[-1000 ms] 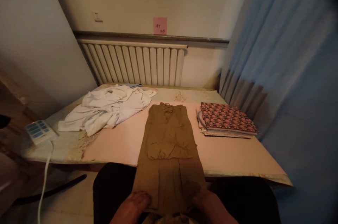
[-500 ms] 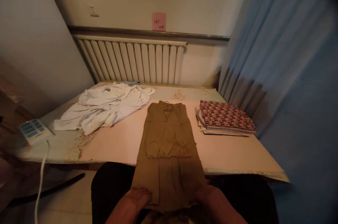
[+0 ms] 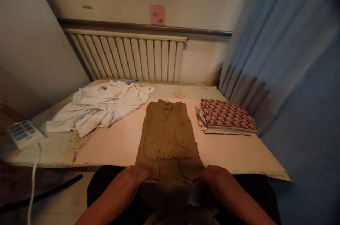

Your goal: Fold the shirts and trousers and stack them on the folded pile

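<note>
A brown garment (image 3: 166, 133) with a drawstring at its far end, probably trousers, lies partly folded on the pink table cover (image 3: 111, 147). Its near end hangs at the table's front edge. My left hand (image 3: 136, 175) grips the near left corner of the cloth, its fingers closed round the fabric. At the near right corner, my right hand (image 3: 212, 177) holds the cloth the same way. Fingertips of both hands are partly hidden by the fabric. The near edge is lifted and stretched between the two hands.
A crumpled white garment (image 3: 106, 104) lies on the table's left. On the right sits a folded stack with patterned cloth (image 3: 228, 115) on top. A white power strip (image 3: 25, 133) with a cable stands at the left corner. A radiator (image 3: 127, 55) and a blue curtain (image 3: 265, 58) border the table.
Both hands have moved forward and up toward the table edge, bringing the garment's near end with them. Less of the brown cloth hangs over my lap. The view has shifted slightly.
</note>
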A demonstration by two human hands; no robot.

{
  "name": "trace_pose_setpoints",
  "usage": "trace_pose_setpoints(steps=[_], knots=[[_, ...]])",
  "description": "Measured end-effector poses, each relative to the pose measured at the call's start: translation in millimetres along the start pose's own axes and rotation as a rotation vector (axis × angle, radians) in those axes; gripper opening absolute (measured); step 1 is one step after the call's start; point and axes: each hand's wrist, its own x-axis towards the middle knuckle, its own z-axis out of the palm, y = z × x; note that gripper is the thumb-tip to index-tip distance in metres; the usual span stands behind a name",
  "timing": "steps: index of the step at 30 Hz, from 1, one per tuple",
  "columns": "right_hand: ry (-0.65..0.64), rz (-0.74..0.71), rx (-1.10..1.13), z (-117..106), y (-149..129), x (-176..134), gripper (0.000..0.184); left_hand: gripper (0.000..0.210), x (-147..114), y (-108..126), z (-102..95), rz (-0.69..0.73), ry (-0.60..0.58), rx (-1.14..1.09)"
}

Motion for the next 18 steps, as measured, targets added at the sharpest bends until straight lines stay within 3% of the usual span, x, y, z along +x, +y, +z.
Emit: trace_pose_setpoints(steps=[3, 9, 13, 18], knots=[[0.007, -0.005, -0.021, -12.7, 4.4, 11.8, 0.033, 0.031, 15.0, -4.8, -13.5, -0.035, -0.077, -0.011], [0.088, -0.038, 0.015, -29.8, 21.3, 45.4, 0.034, 0.042, 49.7, -27.4, -29.7, -0.05, -0.116, 0.004], [0.123, -0.031, 0.016, -29.9, 41.6, 79.9, 0.037, 0.036, 79.3, -49.3, -34.8, -0.081, -0.133, 0.069], [0.042, 0.038, -0.079, -22.2, 67.1, 128.4, 0.034, 0.03, 119.2, -77.9, -32.5, -0.131, -0.178, 0.137]])
